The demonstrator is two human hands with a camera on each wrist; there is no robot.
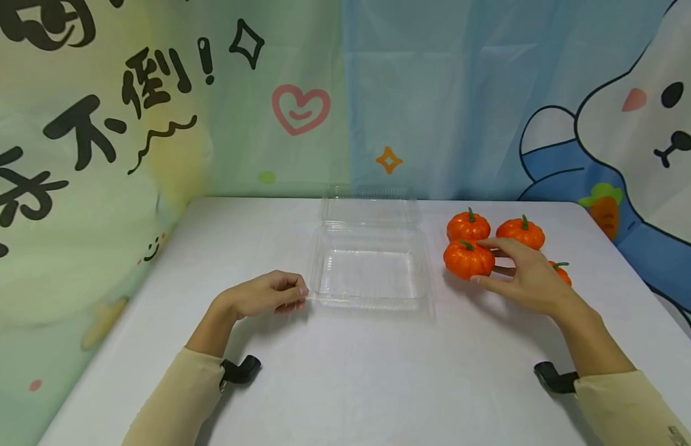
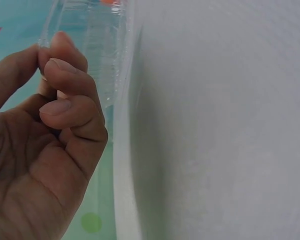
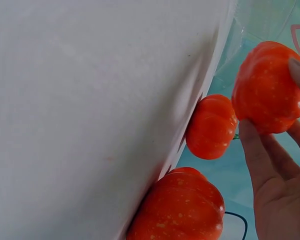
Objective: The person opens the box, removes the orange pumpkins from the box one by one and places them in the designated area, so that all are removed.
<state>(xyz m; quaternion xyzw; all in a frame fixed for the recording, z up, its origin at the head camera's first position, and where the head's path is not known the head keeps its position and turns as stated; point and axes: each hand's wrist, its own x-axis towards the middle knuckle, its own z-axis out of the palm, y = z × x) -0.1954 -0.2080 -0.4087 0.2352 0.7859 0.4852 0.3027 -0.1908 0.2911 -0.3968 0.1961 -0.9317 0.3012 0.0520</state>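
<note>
A small orange toy pumpkin with a green stem is between the thumb and fingers of my right hand. In the right wrist view that pumpkin appears raised off the table. My left hand pinches the near left corner of a clear plastic clamshell box, its lid tipped back. In the left wrist view, the curled fingers meet the thumb at the box's edge. Two more pumpkins stand behind the held one, at left and right. Another is partly hidden by my right hand.
The white table reaches back to a printed cloth backdrop. A black strap mount sits at each wrist, the left one and the right one just above the tabletop.
</note>
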